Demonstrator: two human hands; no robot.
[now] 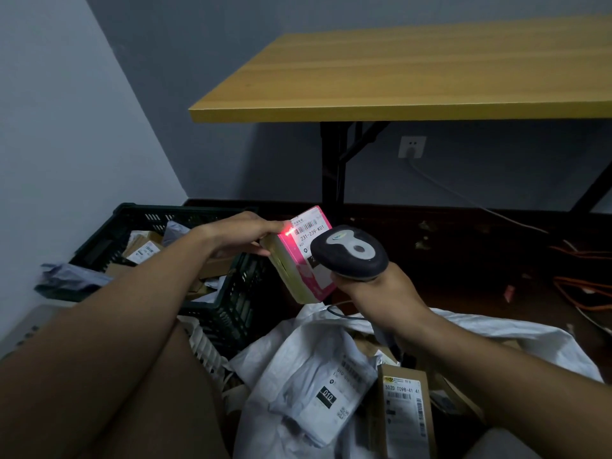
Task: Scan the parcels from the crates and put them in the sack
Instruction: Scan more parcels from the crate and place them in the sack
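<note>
We seem to be in a bare back room used for sorting mail — grey walls, a plain wooden folding table (414, 74), a wall socket (411, 147), loose orange cables (583, 289) on the dark floor, a crate (231, 293) and a sack (496, 332) full of labelled parcels.

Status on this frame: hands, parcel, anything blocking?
Left hand grips pink parcel; right hand grips scanner. Red beam on the label's edge, beside the barcode. Sack open below, parcels inside. Nothing blocking.
</note>
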